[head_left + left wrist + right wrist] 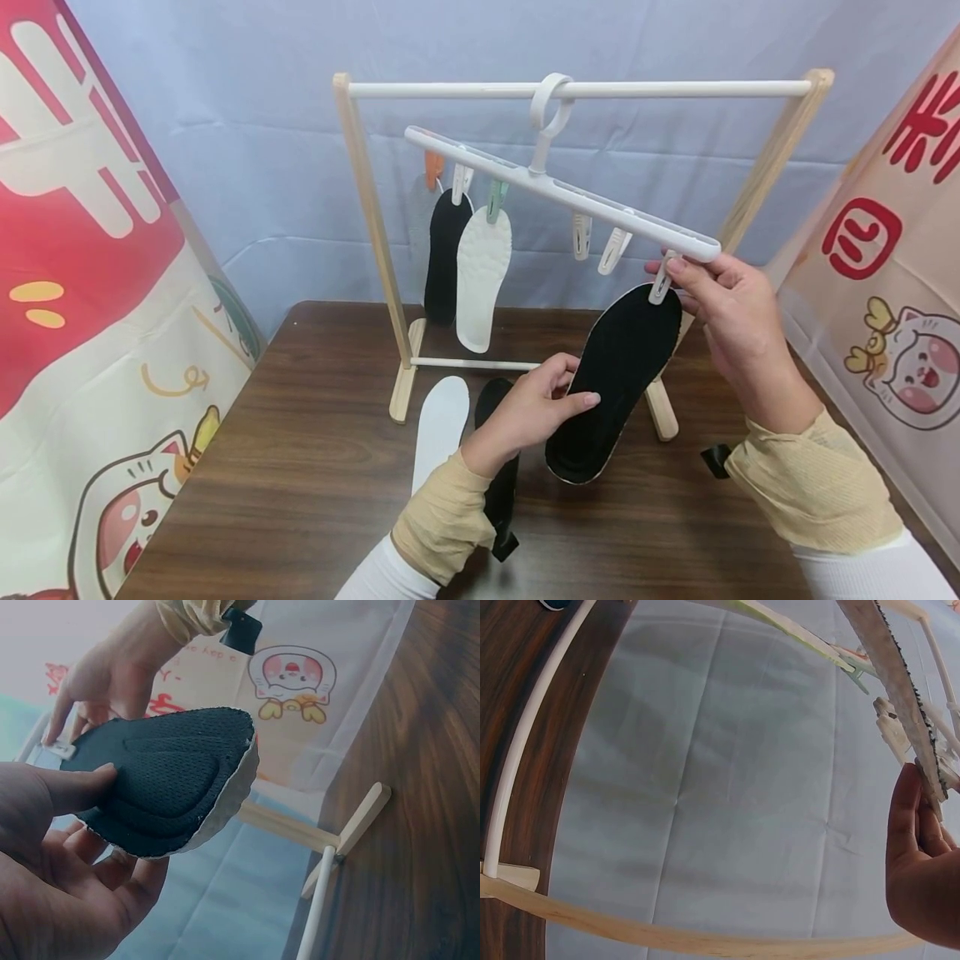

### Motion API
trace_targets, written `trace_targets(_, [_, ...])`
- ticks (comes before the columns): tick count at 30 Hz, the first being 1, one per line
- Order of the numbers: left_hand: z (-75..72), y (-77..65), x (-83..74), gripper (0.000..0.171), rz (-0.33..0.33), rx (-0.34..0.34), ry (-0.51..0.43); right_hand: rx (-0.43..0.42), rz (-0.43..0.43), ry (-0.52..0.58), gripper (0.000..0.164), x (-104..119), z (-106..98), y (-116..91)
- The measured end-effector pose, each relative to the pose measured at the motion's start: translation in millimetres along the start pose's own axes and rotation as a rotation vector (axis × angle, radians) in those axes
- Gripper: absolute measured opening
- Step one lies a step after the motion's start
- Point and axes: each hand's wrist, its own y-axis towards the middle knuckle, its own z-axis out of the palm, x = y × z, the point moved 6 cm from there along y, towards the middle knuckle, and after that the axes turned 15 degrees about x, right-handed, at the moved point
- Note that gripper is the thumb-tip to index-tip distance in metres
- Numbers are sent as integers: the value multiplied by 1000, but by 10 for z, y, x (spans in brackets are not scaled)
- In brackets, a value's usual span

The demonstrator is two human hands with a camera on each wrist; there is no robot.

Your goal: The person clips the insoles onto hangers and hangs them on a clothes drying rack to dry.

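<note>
Grip of the lower left hand (536,404) pinches the tilted black insole (618,375); the raised right hand (738,312) pinches its white clip (661,287).

1. The left hand (67,900) pinches the dark insole (169,769) at one edge.
2. Beyond this grip, the right hand (116,679) touches the white clip (65,750).
3. Right of the grip, the wooden frame (365,817) is visible.

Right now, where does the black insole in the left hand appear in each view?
Head: the held black insole is right of centre, tilted, between both hands.
Left wrist: left of centre, black face showing, gripped by the left hand.
Right wrist: nearly edge-on at upper right, above the right hand.
Shared landmark: white lower rod; below centre, bottom, and left side respectively.
</note>
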Motion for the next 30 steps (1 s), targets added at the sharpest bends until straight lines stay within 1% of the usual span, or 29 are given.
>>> trace_targets(15, [-11,-5,12,27,-22,14,21,5,3,5,18,-9,-2,10])
trace_targets(25, [-9,-8,13,34,-23,29,43,16,-13,17,20,12,10,18])
trace_targets(30, [-3,-18,26,32,-28,37,38,17,-13,27,21,2,18,11])
